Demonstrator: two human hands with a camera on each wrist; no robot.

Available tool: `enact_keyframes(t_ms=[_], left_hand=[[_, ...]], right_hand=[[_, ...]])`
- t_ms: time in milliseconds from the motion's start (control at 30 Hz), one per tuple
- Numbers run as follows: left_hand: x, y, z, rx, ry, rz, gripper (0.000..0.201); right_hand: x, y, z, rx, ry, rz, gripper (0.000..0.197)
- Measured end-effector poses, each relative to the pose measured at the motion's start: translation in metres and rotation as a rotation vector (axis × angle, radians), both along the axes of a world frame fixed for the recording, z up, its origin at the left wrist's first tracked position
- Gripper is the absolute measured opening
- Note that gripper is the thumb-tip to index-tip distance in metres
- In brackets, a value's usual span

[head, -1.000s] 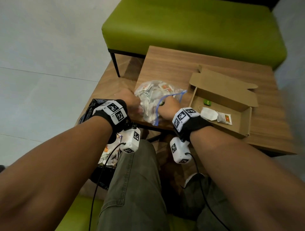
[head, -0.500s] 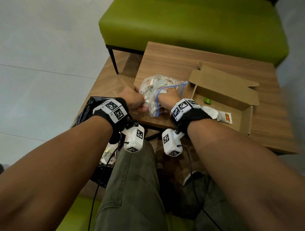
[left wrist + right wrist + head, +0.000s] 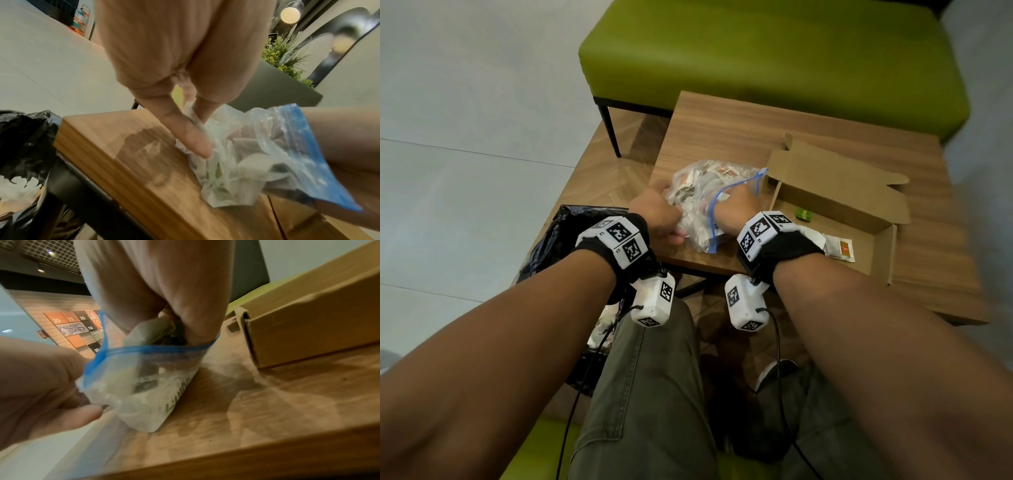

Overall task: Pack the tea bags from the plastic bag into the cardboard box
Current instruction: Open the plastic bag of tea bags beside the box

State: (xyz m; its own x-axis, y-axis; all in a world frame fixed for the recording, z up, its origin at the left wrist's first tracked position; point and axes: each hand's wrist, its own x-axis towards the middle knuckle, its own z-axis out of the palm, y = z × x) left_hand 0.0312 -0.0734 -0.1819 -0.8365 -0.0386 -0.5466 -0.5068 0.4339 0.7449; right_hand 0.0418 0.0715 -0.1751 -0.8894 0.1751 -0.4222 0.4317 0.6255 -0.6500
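Note:
A clear plastic bag (image 3: 698, 185) with a blue zip rim (image 3: 160, 348) lies on the wooden table (image 3: 722, 137), full of tea bags. My left hand (image 3: 659, 219) pinches the bag's (image 3: 246, 154) near left edge between thumb and fingers (image 3: 191, 142). My right hand (image 3: 732, 205) is pushed through the bag's mouth, and its fingers (image 3: 197, 318) curl round a pale tea bag (image 3: 148, 331) inside. To the right the cardboard box (image 3: 835, 205) lies open, holding two tea bags (image 3: 839, 248) and a green tag (image 3: 804, 214).
A black bin bag (image 3: 554, 240) with paper waste stands on the floor left of the table. A green upholstered bench (image 3: 774, 58) runs behind the table. The box's wall (image 3: 308, 324) stands close to my right hand. My knees sit below the table's near edge.
My right hand has gone deeper into the bag's mouth. My left hand has kept its hold on the bag and drawn slightly closer to the right one.

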Motion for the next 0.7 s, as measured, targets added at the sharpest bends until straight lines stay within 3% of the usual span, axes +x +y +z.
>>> enact_keyframes(t_ms=[200,267,333,600,700], left_hand=[[-0.006,0.001,-0.001,0.057,-0.024,0.128,0.050],[-0.008,0.002,-0.003,0.069,-0.012,0.187,0.046],[-0.010,0.003,-0.005,0.078,0.011,0.214,0.047],[-0.011,0.006,-0.003,0.107,-0.028,0.269,0.027],[-0.011,0.007,-0.002,0.110,-0.042,0.273,0.029]], right_hand=[[-0.002,0.016,0.015,-0.002,0.019,-0.029,0.013],[-0.003,0.019,0.018,-0.085,0.069,-0.115,0.009],[-0.004,0.022,0.020,-0.155,0.116,-0.229,0.019],[0.000,0.032,0.022,-0.387,0.171,-0.586,0.007],[0.000,0.037,0.024,-0.456,0.163,-0.654,0.039]])
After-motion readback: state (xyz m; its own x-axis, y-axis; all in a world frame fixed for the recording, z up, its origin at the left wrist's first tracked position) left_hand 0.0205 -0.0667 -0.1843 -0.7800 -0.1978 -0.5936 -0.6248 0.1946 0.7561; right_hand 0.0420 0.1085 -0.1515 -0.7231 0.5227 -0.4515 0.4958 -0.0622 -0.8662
